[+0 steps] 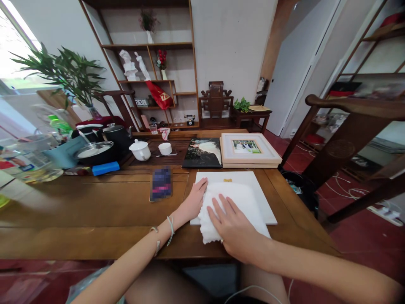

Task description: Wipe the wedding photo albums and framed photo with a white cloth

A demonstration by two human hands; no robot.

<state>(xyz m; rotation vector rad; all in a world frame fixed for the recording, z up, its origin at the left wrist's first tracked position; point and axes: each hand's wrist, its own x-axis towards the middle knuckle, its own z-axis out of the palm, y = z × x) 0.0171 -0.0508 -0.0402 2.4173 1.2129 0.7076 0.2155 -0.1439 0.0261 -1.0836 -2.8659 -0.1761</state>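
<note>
A white flat board (265, 207) lies on the wooden table in front of me, with a small gold-coloured piece (227, 180) near its far edge. Over much of the board is spread a white cloth (243, 198) with a scalloped edge; its near corner overhangs the board. My right hand (232, 223) rests flat on the cloth, fingers stretched and slightly apart. At the board's left side, my left hand (195, 197) lies with its fingers extended along the edge, beside the cloth. Neither hand grasps anything.
Behind the board are a dark photo panel (202, 153) and a framed photo (251, 151). A phone-like dark object (161, 184) lies to the left. Farther left stand a lidded white bowl (139, 150), a black pan (95, 153) and a blue block (106, 168). A wooden chair (341, 143) stands right.
</note>
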